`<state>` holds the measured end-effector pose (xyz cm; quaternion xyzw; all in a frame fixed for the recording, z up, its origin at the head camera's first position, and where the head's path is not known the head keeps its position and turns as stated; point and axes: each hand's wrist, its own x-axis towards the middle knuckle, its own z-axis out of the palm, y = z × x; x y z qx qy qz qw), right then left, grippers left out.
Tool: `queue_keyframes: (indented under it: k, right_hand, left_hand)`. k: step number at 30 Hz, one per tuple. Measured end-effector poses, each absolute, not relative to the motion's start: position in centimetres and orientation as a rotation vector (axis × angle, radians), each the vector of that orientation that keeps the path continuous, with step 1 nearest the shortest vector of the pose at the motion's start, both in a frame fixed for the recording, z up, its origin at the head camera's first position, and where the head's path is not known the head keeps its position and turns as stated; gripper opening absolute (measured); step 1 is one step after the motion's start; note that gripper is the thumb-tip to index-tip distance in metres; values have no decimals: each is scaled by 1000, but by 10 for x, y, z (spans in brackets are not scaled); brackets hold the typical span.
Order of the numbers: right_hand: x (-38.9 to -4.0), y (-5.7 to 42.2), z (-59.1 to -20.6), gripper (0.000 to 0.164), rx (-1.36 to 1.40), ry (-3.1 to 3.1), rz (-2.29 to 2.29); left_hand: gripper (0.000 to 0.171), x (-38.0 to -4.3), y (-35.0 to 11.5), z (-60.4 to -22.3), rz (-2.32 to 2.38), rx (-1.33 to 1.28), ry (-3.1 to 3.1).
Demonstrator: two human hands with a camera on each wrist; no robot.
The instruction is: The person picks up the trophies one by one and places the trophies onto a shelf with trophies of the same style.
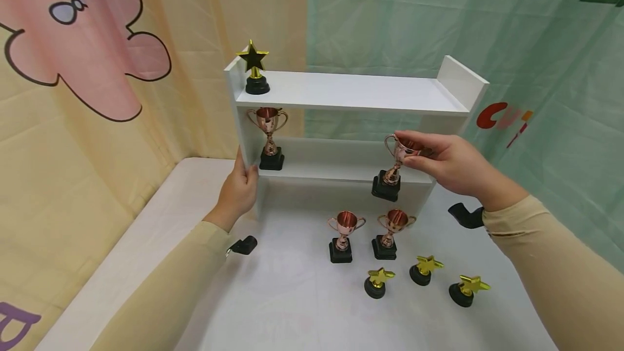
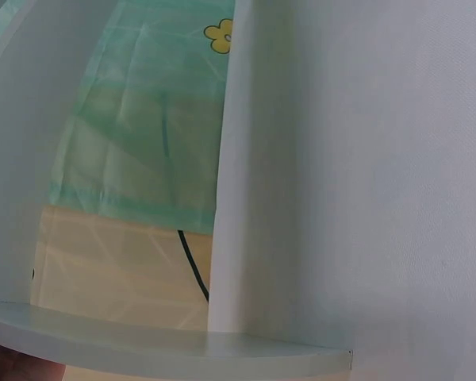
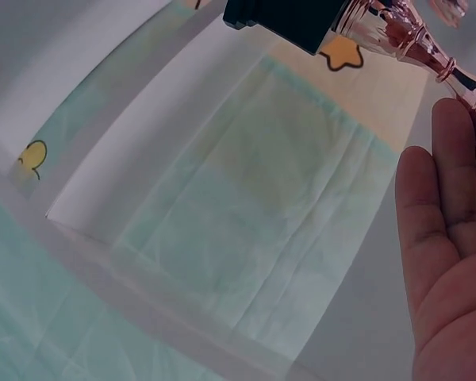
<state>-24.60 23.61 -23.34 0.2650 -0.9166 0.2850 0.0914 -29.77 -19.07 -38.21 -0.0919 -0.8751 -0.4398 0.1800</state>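
Observation:
A white shelf unit stands on the table. My left hand grips its left side panel, thumb at the front edge; only a bit of the fingers shows in the left wrist view. Between thumb and fingers, my right hand pinches a rose-gold trophy cup by its bowl. That cup tilts slightly, its black base in front of the middle shelf's right part. Another trophy cup stands at the middle shelf's left end. Above it, a gold star trophy occupies the top shelf's left corner.
Two more trophy cups, a left one and a right one, stand on the white table before the shelf. Nearer are three star trophies. Printed curtains hang behind. Each wrist carries a black strap-on piece.

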Motion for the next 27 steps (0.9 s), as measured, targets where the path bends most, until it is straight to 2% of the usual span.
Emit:
queue_keyframes:
  k: [27]
  right_hand:
    - [-291, 166, -234, 49, 792, -2757, 866]
  left_hand:
    - [67, -301, -191, -385, -1245, -247, -2462]
